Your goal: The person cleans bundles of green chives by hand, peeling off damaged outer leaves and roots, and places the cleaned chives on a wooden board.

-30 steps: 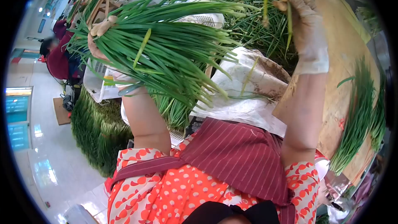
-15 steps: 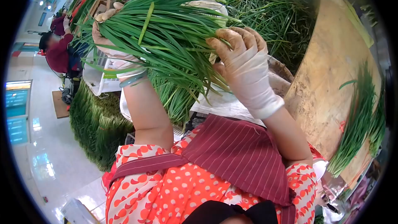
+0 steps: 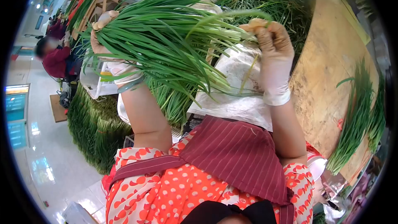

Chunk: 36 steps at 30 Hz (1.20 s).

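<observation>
While the L hand [image 3: 100,33], at approx. 10 o'clock, has its grip closed round the leafy end of a big green bunch [image 3: 166,29], w/ pale ends fanned toward 1 o'clock, the person's R hand [image 3: 275,45] pinches a blurred, curved blade [image 3: 232,13] just beside those ends. Progress, judged by looks: the held bunch is gathered but uneven, w/ no tie visible. By contrast, greens [image 3: 352,120] on the board [image 3: 319,58] at approx. 3 o'clock lie grouped, w/ a red tie [image 3: 340,123] at one side. At 8 o'clock, a dense stack [image 3: 97,130] looks neatly arranged. Left loose: the tangled heap [image 3: 286,12] at 1 o'clock, plus a yellowish blade [image 3: 249,74] on the white sack [image 3: 236,105], nr. centre.
</observation>
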Each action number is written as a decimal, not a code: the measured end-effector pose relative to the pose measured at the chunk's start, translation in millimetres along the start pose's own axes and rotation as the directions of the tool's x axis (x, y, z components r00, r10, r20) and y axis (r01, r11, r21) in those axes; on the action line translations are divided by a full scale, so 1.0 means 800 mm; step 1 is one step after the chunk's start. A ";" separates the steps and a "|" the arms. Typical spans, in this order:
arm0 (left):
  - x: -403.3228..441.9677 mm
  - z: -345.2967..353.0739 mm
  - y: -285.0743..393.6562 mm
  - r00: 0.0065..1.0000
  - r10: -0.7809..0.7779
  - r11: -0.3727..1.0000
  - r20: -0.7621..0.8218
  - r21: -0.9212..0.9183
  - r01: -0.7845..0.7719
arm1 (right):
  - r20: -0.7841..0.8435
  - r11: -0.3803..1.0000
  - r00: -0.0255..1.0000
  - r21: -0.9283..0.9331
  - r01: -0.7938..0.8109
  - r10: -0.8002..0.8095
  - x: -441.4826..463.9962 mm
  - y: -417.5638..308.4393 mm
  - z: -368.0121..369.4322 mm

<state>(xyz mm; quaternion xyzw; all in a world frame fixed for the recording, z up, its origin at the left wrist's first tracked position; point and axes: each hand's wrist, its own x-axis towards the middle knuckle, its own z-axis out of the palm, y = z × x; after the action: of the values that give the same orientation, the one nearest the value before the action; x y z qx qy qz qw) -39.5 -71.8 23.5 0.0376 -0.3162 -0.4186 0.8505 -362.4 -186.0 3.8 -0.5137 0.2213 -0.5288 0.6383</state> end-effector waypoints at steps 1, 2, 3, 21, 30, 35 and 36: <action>0.001 0.000 0.003 0.998 -0.008 0.982 -0.068 -0.187 -0.004 | -0.052 0.999 0.998 -0.003 0.046 -0.046 0.004 0.003 -0.008; 0.000 -0.002 0.002 0.997 0.004 0.984 -0.075 -0.178 -0.017 | -0.103 0.996 0.990 -0.008 0.091 -0.091 0.008 0.004 -0.017; 0.000 -0.004 0.001 0.997 0.016 0.985 -0.081 -0.169 -0.029 | -0.097 0.993 0.991 -0.085 0.086 -0.094 0.012 0.003 -0.027; -0.003 0.016 -0.014 0.953 -0.302 0.879 -0.005 -0.388 0.276 | 0.222 0.866 0.850 -0.283 -0.412 0.477 -0.005 -0.002 -0.035; -0.012 -0.002 0.008 0.975 -0.205 0.970 -0.079 -0.149 0.192 | 0.123 0.943 0.935 -0.056 -0.328 0.333 0.009 -0.005 -0.036; -0.020 -0.012 0.039 0.971 -0.231 0.947 -0.064 -0.243 0.209 | -0.445 0.997 0.893 -0.071 0.032 -0.060 0.071 -0.037 -0.151; -0.021 -0.027 0.057 0.978 -0.179 0.982 -0.108 -0.081 0.171 | -0.475 0.986 0.873 -0.158 0.042 -0.114 0.084 -0.035 -0.184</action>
<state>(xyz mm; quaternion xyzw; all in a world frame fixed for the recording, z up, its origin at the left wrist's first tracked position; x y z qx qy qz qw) -3.6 -34.3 12.3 0.0588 -0.2470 -0.4999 0.8280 -473.0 -306.3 -8.9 -0.4187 0.3896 -0.6482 0.5027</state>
